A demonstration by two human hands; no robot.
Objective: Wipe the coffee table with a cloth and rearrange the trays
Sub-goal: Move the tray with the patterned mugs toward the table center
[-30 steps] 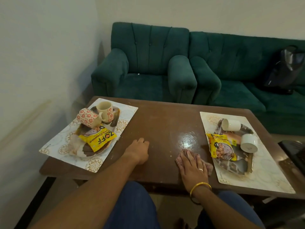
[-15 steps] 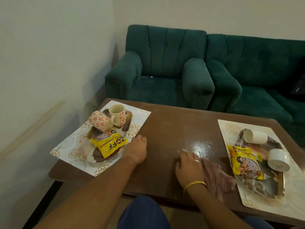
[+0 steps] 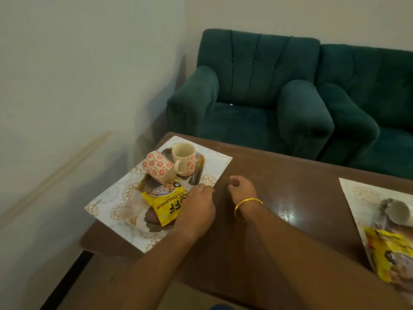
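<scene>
Head camera, looking down at our two hands over the brown tabletop [image 3: 290, 186]. Our left hand [image 3: 196, 206] lies palm down on the near right edge of the left tray [image 3: 199, 170], with its fingers over the corner of the yellow snack packet [image 3: 165, 204]. They're only slightly bent. The thumb is hidden, so we honestly can't tell if it's gripping the tray or just resting there.

Just ahead of that hand and a bit to its left, a patterned mug [image 3: 184, 161] stands upright on the tray. A second mug [image 3: 158, 167] lies tipped on its side, touching the first. The tray sits on a pale placemat [image 3: 107, 204] that spreads out left of the hand.

Our right hand [image 3: 242, 189] is just beside the left one, over bare tabletop by the placemat's corner. Its fingers are loosely curled around nothing, and there's a gold bangle [image 3: 248, 204] on the wrist.

Well off to the right of that hand is the other tray [image 3: 383, 205] on its own placemat [image 3: 357, 193]. It carries a white cup [image 3: 400, 211] lying down and another yellow packet [image 3: 388, 253].

Beyond both hands sits a green armchair [image 3: 257, 97].
</scene>
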